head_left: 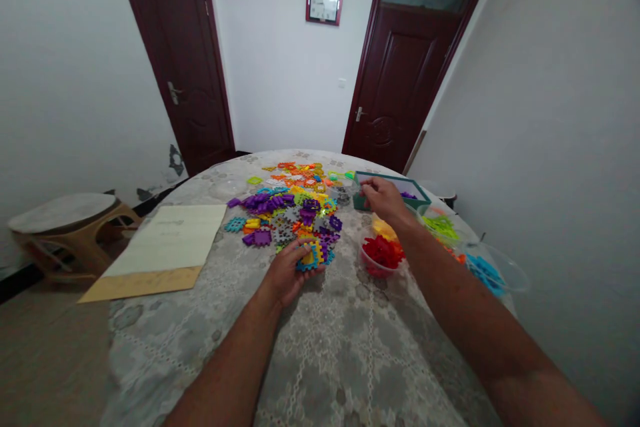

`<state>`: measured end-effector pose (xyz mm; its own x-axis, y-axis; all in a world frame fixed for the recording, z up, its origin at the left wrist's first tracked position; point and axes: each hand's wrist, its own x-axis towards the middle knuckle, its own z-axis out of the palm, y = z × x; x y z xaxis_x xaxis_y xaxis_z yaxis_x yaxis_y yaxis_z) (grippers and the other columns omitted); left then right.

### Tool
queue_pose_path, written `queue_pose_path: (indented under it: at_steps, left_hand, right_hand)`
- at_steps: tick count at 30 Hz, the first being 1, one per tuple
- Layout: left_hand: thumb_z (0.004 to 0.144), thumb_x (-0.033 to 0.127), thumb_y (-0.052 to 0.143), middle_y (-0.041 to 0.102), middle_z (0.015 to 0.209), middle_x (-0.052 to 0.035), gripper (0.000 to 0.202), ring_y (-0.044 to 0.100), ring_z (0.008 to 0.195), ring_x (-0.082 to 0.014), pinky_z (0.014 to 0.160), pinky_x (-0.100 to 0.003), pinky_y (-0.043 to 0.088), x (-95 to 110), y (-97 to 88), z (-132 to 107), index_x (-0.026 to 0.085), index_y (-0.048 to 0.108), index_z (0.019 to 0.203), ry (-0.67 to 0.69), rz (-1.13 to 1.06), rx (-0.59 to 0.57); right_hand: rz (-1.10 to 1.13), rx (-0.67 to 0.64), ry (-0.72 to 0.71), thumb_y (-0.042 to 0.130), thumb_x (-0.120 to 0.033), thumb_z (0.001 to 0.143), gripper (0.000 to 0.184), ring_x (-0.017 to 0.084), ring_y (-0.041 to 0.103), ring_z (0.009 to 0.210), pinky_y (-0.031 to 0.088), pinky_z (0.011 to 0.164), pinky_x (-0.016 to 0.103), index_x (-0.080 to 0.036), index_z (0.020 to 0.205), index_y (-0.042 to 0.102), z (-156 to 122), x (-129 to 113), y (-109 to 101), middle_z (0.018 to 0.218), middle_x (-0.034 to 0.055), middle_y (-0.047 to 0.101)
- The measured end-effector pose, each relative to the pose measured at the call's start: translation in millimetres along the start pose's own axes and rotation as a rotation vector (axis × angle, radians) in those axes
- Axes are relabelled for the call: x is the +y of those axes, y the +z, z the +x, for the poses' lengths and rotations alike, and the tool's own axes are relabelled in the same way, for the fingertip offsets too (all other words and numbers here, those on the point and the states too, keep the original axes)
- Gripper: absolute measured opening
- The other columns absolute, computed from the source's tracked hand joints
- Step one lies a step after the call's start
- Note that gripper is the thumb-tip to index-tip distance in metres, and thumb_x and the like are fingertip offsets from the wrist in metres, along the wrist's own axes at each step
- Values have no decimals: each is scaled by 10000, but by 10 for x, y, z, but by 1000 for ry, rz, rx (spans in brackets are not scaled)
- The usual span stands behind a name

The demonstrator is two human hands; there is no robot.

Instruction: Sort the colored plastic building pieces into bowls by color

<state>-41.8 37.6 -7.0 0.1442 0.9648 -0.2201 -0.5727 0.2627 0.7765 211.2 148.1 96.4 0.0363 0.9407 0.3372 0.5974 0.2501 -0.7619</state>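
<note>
My left hand point(286, 273) is closed around toothed plastic building pieces point(311, 256), blue, yellow and purple, at the near edge of the pile. My right hand point(384, 199) is over the near left part of a green-rimmed box point(423, 199). Its fingers are bent together, and what they hold, if anything, is too small to make out. Some purple pieces point(409, 195) show inside that box. Between the hands and beyond them lies a heap of loose building pieces point(295, 217) in purple, grey, orange and other colours.
Below my right forearm stands a clear bowl of red pieces point(383, 253), with yellow ones point(384, 228) behind it. Further right are green pieces point(441, 225) and a clear container of blue pieces point(485, 273). Paper sheets point(165, 240) lie left; a stool point(63, 213) stands beyond.
</note>
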Motion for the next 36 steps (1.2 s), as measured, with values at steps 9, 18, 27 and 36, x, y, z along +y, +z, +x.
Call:
queue_pose_path:
  at_steps: [9, 18, 27, 36]
  left_hand:
    - [769, 117, 731, 754, 1118, -151, 359, 755, 946, -267, 771, -434, 685, 23, -45, 26, 133, 680, 1124, 39, -136, -22]
    - [784, 113, 745, 763, 1136, -144, 343, 749, 963, -265, 776, -379, 666, 26, -9, -27, 145, 722, 1125, 38, -89, -147]
    - [810, 98, 765, 776, 1109, -143, 311, 764, 930, -233, 812, -338, 661, -2, 41, -45, 136, 717, 1115, 5, 0, -171]
    - [845, 60, 713, 765, 1139, -182, 265, 774, 966, -245, 864, -373, 672, 3, 53, -68, 106, 712, 1106, -26, 4, -137]
  right_hand:
    - [11, -126, 3, 543, -216, 921, 339, 101, 634, 581, 465, 530, 221, -158, 1207, 716, -48, -94, 257, 1063, 87, 782]
    - [7, -457, -200, 632, -350, 982, 268, 171, 694, 813, 541, 724, 292, -209, 1179, 746, -1020, -260, 548, 1039, 56, 760]
    - [-102, -218, -181, 663, -204, 915, 78, 202, 678, 926, 516, 854, 327, -194, 952, 730, -1190, -220, 669, 992, 62, 733]
    - [103, -79, 84, 569, -366, 909, 188, 148, 608, 566, 455, 547, 246, -206, 941, 663, -980, -85, 166, 692, -14, 669]
